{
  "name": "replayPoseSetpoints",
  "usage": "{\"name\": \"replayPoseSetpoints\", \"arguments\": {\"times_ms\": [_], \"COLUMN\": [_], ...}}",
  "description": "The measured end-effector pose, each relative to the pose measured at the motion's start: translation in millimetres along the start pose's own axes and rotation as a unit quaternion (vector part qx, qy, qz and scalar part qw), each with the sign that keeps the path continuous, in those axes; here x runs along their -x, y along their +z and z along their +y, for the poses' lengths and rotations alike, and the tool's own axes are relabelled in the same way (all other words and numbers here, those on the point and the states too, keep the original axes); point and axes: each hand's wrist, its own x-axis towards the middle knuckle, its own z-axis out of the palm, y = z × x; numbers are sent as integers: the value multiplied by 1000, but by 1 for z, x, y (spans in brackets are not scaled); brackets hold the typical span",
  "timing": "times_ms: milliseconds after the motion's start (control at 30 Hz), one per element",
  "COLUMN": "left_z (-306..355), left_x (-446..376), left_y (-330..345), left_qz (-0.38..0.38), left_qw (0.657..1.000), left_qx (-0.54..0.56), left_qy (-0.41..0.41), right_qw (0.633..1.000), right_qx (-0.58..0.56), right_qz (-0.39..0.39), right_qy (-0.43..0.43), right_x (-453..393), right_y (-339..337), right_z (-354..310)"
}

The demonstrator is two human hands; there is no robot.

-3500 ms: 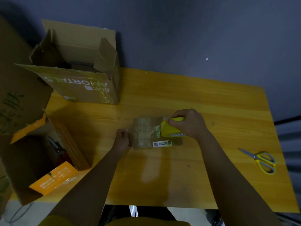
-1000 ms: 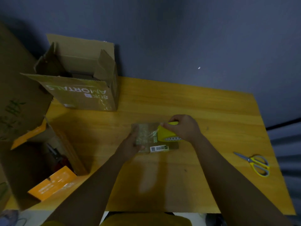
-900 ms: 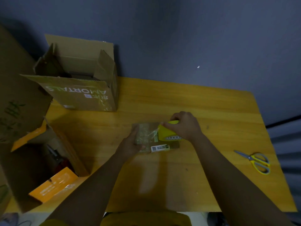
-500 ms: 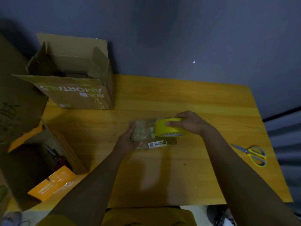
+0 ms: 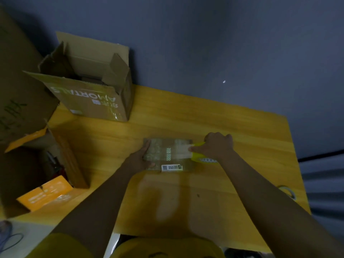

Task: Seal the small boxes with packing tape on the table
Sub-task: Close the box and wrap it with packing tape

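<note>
Nearest the camera, both bare forearms reach out over the wooden table (image 5: 223, 127). The left hand (image 5: 141, 159) lies at the left end of the small box (image 5: 167, 155), fingers straight along its edge and thumb pressed flat on the near left corner — half a second ago it held much the same place. The small box itself sits flat near the middle of the table, where it was before, a white barcode label (image 5: 171, 167) on its near side.

The right hand (image 5: 216, 146) has changed most: its fingers curl round the yellow tape dispenser (image 5: 200, 157), which earlier sat on top of the box and now hangs off the box's right end, low against the table. A pale strip of tape (image 5: 176, 151) now lies along the box top from the middle to that right edge.

At the right table edge only a loop of the scissors (image 5: 287, 190) shows; before, they were in full view. Farther off, at the back left, the large open carton (image 5: 89, 95) stands — unmoved.
</note>
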Motion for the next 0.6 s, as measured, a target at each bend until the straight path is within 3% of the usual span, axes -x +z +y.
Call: {"name": "replayPoseSetpoints", "arguments": {"times_ms": [67,333,600], "left_z": [2,10,12], "left_x": [1,3,5], "left_y": [2,6,9], "left_qz": [-1,-2,-16], "left_qw": [1000,998,998], "left_qx": [-9,-60,-57], "left_qy": [-7,-7,-12], "right_qw": [998,997,999], "right_qx": [54,53,45], "right_qz": [-1,23,-14], "right_qy": [10,-52,-18], "right_x": [-2,-8,-19], "right_y": [-1,1,22], "right_z": [4,22,26]}}
